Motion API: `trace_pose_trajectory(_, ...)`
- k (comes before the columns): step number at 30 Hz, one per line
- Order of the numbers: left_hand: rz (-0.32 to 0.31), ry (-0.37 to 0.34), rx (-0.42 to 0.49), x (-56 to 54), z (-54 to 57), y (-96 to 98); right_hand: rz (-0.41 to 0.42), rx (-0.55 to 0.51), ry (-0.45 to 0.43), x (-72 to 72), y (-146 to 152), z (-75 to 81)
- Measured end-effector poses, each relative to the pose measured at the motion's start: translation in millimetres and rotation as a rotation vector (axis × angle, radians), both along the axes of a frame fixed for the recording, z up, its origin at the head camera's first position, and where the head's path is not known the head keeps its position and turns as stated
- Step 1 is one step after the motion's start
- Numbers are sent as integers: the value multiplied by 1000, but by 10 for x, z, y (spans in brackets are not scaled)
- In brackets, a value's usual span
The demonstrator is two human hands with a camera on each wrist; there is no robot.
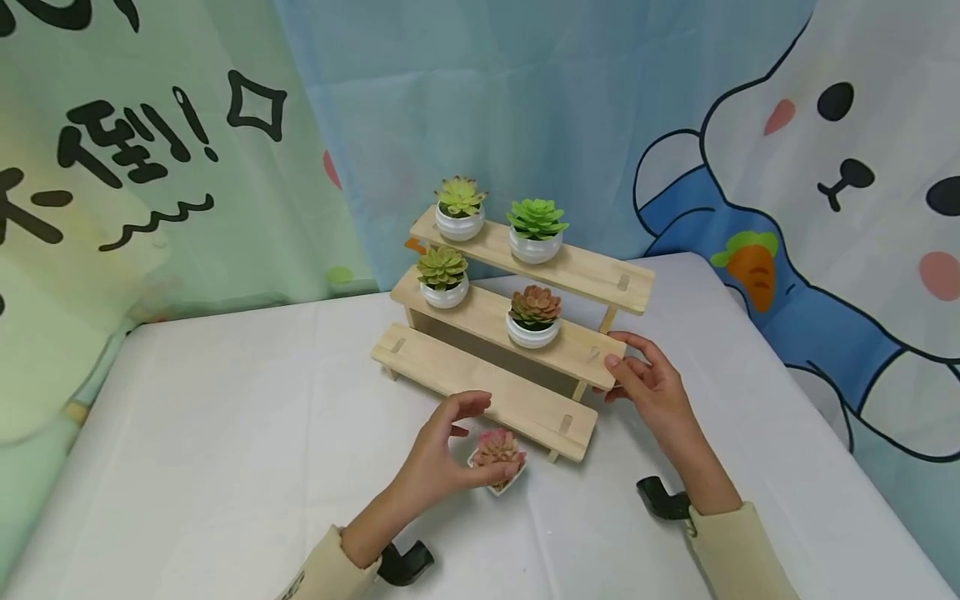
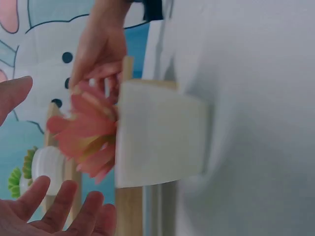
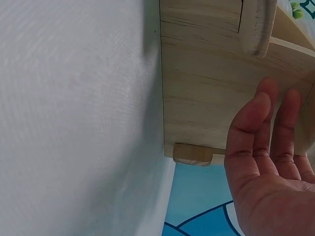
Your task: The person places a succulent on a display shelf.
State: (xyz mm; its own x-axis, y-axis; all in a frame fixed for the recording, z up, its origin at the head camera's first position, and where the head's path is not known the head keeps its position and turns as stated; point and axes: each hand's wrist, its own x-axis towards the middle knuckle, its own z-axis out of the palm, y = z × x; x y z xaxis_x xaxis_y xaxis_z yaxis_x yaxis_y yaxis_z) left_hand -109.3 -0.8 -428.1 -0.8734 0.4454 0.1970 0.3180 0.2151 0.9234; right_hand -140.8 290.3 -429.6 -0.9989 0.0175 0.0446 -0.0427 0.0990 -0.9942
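Note:
A pink succulent (image 1: 497, 447) in a square white pot (image 2: 160, 135) stands on the white cloth before the lowest board of a wooden tiered stand (image 1: 480, 379). My left hand (image 1: 450, 454) is spread around this plant; in the left wrist view its fingers (image 2: 64, 201) and thumb are apart from the pot. With thumb and fingers, my right hand (image 1: 651, 383) holds the right end of the stand's middle board. From the right wrist view, the curled fingers (image 3: 283, 128) of that hand show beside the stand's wooden end (image 3: 206, 88).
Two green succulents, one light green (image 1: 460, 200) and one bright green (image 1: 536, 223), stand in round white pots on the top board. The middle board bears a green (image 1: 442, 271) and a reddish one (image 1: 534, 312). Behind the table (image 1: 225, 433) hangs a printed curtain (image 1: 525, 83).

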Motion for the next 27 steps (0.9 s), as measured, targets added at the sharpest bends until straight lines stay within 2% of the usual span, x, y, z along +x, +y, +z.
trace_pose_trajectory(3, -16, -9, -29, 64, -83, -7, -2, -8, 2, 0, 7, 1)
trace_pose_trajectory(11, -57, -136, -98, 174, -259, -9, -1, 0, 2, -6, 8, 10)
trace_pose_trajectory(17, -49, -114, -70, 183, -317, 14, 1, 9, 3, -9, 9, 12)
trace_pose_trajectory(27, 1, -131, -69, 195, -354, 15, 1, -12, 4, -3, 8, 10)
